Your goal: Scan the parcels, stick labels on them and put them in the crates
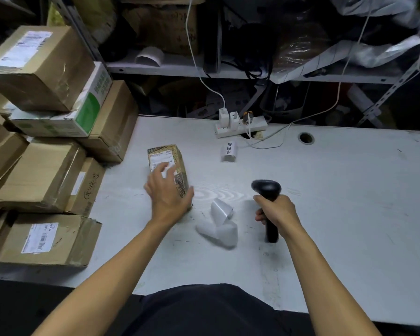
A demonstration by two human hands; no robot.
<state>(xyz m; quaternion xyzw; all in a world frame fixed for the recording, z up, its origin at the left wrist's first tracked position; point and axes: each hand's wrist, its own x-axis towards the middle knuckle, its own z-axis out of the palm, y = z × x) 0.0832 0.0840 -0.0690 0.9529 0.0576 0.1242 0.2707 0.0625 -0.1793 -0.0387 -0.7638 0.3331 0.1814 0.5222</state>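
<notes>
Cardboard parcel (167,166), likely stiff and light, graspable across its sides; left hand (169,192) spread over it, right hand (275,209) gripping scanner (267,190)

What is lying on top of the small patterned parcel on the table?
A white shipping label is on the small patterned parcel. The open left hand hovers over its near end, hiding part of the label and that top.

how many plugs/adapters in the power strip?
3 in the power strip at the table's back edge: two white adapters side by side, then a dark-and-yellow plug right of them. Others may be hidden.
</notes>
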